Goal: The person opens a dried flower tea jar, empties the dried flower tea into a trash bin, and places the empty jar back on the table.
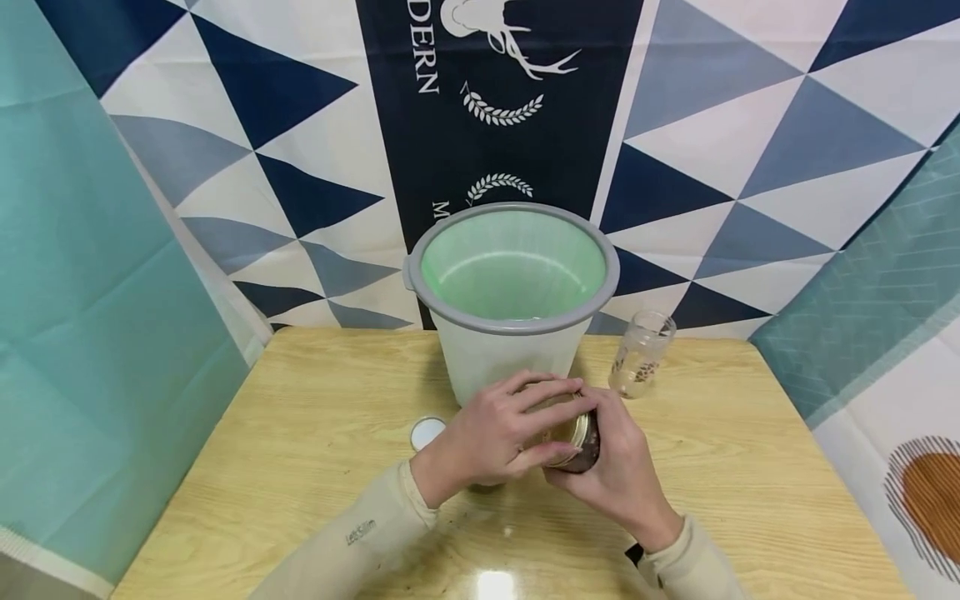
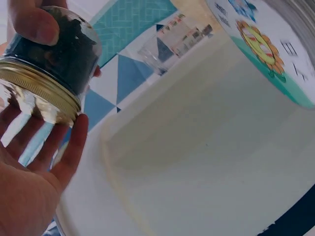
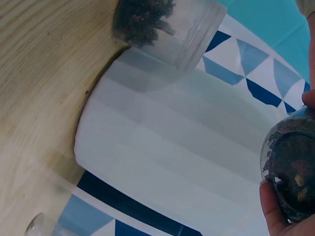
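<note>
In front of the bucket, my right hand (image 1: 622, 467) grips a clear glass jar (image 1: 588, 454) of dark, dried-looking bits. The jar is tilted, its gold screw lid (image 2: 42, 91) facing my left hand (image 1: 491, 429). My left fingers span that lid, fingertips at its rim and the thumb on the near side. The right wrist view shows the jar's base (image 3: 298, 169) with dark pieces and a few yellowish ones behind the glass. Beside the bucket stands a second clear jar (image 3: 170, 29), partly filled with dark bits; my left hand mostly hides it in the head view.
A white bucket with a grey rim (image 1: 517, 325) and pale green inside stands at the table's back. To its right is a patterned drinking glass (image 1: 641, 358). A white disc (image 1: 427, 433) shows beside my left wrist. Patterned cloth (image 1: 300, 125) hangs behind the wooden table (image 1: 300, 433).
</note>
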Tool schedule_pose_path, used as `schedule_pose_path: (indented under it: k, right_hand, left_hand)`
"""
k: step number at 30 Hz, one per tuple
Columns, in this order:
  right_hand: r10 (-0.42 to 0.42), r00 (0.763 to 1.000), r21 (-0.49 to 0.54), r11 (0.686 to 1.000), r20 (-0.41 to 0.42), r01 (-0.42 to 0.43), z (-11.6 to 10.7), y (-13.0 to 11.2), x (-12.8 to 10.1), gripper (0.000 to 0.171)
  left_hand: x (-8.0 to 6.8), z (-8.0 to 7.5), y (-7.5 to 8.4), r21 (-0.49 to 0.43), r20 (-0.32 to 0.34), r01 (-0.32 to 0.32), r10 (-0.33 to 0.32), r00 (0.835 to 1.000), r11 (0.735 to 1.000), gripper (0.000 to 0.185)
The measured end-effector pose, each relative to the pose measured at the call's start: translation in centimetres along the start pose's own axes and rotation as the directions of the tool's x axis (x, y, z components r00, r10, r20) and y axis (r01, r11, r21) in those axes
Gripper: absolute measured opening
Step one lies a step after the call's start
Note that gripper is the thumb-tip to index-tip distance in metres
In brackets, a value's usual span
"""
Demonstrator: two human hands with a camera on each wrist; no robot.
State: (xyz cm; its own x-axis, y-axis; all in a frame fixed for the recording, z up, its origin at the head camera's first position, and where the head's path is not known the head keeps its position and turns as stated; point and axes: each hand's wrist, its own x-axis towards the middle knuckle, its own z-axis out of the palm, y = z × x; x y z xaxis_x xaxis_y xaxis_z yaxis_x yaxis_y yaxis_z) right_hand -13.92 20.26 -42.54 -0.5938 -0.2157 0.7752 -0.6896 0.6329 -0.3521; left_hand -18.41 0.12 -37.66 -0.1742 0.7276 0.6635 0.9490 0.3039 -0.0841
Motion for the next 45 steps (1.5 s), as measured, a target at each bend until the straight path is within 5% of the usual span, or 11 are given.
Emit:
schedule_pose_path:
  k: [10,12,15,18,20,27,33,38,42,45]
  right_hand:
    - [0.028,1.000,0.030,0.999,-0.005,-0.028,-0.5,0.3,0.3,0.089]
    - [0.027,1.000,0.036,0.999,-0.007,-0.027,-0.4,0.3,0.4,0.089]
    - [-0.001,1.000,0.052,0.999,-0.024,0.002,-0.4,0.3,0.4,0.084]
    - [-0.016,1.000,0.061,0.998,-0.024,0.017,-0.4,0.3,0.4,0.081]
    - [-0.007,1.000,0.059,0.998,-0.008,0.007,-0.5,0.1,0.3,0.081]
    - [0.010,1.000,0.040,0.999,0.014,-0.011,-0.5,-0.3,0.2,0.093]
    - [0.034,0.998,0.052,0.998,0.046,-0.036,0.0,-0.6,-0.4,0.096]
    - [0.099,0.993,0.057,0.993,0.062,-0.103,-0.2,-0.6,-0.5,0.094]
    - [0.122,0.991,0.079,0.989,0.062,-0.126,-0.5,-0.4,-0.4,0.095]
    - [0.111,0.992,0.082,0.990,0.058,-0.115,-0.7,-0.4,-0.4,0.095]
  left_hand:
    - [-0.1,-0.3,0.3,0.091,0.009,0.212,-0.213,0.977,0.973,0.070]
    - [-0.2,-0.4,0.2,0.106,-0.010,0.182,-0.182,0.983,0.978,0.071]
    - [-0.2,-0.7,-0.1,0.085,-0.014,0.047,-0.046,0.999,0.995,0.056]
    - [-0.3,-0.9,-0.2,0.018,0.022,-0.081,0.080,0.997,0.997,0.057]
    - [-0.4,-0.9,-0.2,-0.034,0.038,-0.096,0.098,0.994,0.995,0.057]
    - [-0.6,-1.3,0.1,-0.083,0.040,0.061,-0.058,0.998,0.995,0.055]
    - [-1.4,-2.3,0.6,-0.112,0.100,0.248,-0.237,0.966,0.962,0.051]
    - [-1.3,-2.3,0.6,-0.031,0.088,0.318,-0.315,0.945,0.947,0.052]
    - [-1.2,-2.3,0.5,0.055,-0.008,0.288,-0.288,0.958,0.956,0.052]
    - [-1.0,-2.3,0.4,0.051,-0.037,0.162,-0.161,0.986,0.985,0.043]
